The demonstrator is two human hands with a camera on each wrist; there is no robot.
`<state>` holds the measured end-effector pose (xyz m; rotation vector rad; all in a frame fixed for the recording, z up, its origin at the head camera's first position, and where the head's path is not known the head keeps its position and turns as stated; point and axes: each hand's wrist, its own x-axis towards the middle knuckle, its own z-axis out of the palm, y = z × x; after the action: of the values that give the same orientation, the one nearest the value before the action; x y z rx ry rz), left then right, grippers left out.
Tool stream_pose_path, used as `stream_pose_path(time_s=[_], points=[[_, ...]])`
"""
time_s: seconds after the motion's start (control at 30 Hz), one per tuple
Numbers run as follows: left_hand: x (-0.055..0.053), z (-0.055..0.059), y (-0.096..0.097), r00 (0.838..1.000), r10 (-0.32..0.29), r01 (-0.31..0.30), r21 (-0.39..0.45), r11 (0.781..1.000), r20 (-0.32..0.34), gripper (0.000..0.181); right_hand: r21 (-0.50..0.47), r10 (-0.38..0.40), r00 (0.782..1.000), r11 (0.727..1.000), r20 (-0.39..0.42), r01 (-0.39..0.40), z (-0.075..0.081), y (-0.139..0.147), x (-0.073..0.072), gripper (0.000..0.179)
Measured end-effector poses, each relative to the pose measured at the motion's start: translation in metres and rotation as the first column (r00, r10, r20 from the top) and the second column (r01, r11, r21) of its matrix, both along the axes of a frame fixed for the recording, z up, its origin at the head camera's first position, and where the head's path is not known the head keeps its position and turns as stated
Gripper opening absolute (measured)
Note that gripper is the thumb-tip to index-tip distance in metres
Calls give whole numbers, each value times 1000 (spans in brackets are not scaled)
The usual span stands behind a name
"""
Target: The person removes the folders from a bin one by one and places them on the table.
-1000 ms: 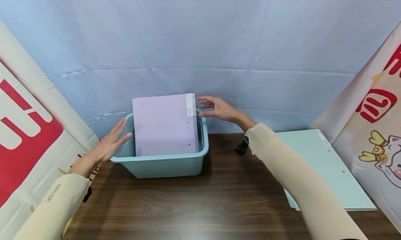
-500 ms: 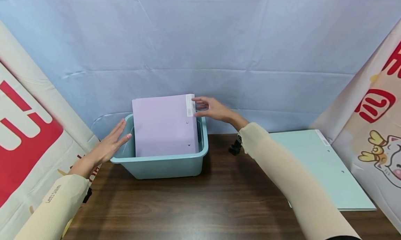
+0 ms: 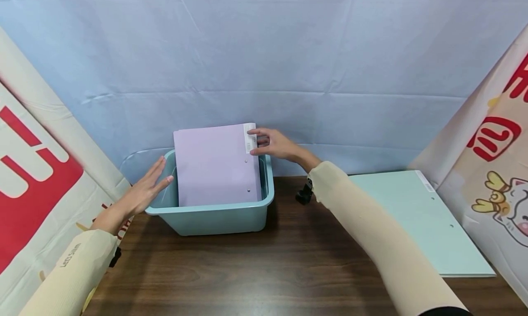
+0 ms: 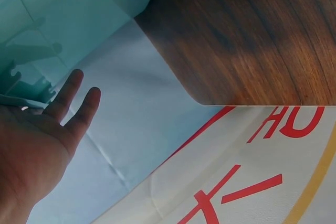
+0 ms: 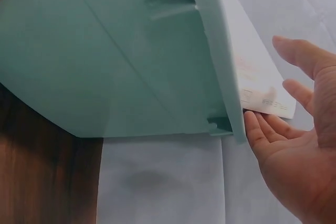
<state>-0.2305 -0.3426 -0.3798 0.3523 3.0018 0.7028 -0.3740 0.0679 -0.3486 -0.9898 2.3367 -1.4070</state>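
Note:
A lavender folder (image 3: 216, 169) with a white label at its upper right and two small rivets stands leaning back in a light teal plastic basin (image 3: 210, 209). My right hand (image 3: 274, 144) is at the folder's upper right corner. In the right wrist view, the right hand's (image 5: 299, 145) lower fingers touch or nearly touch the folder's edge (image 5: 257, 61), and the thumb is spread away from it. My left hand (image 3: 140, 192) lies at the basin's left rim, fingers extended. The left wrist view shows this hand (image 4: 37, 150) with two fingers spread; its other fingers are hidden.
A mint green folder (image 3: 425, 224) lies flat on the brown wooden table (image 3: 264, 270) at the right, partly behind my right sleeve. Blue cloth (image 3: 264, 54) hangs behind the basin. Printed cloths (image 3: 41, 169) border both sides.
My right hand has moved left, from beside the folder to its upper right corner, over the label. The left hand, folder and basin have hardly moved.

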Motion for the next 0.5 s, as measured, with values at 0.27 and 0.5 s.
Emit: stream_pose_path(time_s=[0.27,0.5], points=[[-1,-1,1,1000,17,-17,3,1000,2,76,-36,6,1000,999,-2,-6,-2,-5,4,69],[-1,-2,0,1000,19,-19,-3,1000,5,76,-48,28,999,998,-31,-30,-2,-15,8,67]])
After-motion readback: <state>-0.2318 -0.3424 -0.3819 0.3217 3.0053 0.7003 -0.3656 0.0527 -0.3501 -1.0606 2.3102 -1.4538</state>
